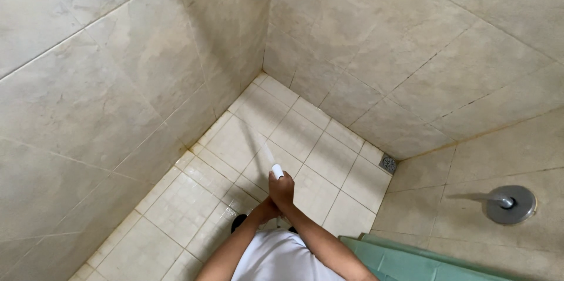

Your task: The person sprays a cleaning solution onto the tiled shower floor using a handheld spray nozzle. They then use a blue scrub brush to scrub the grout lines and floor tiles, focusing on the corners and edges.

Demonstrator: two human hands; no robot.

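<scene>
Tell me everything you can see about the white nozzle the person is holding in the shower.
The nozzle is a small white cylinder with a rounded tip, plastic by the look of it. Only its end shows, sticking out above the right hand, which is closed around the rest. The left hand sits just beneath, at the right wrist. It points forward and slightly left toward the corner of the tiled floor, and a faint pale stream of water leaves its tip. Any hose behind it is hidden.

Tiled walls [106, 93] close in on the left and far sides; the floor [305, 134] ahead lies open. On the right, a wall knob [509, 203] juts out above a green ledge [405, 260].
</scene>
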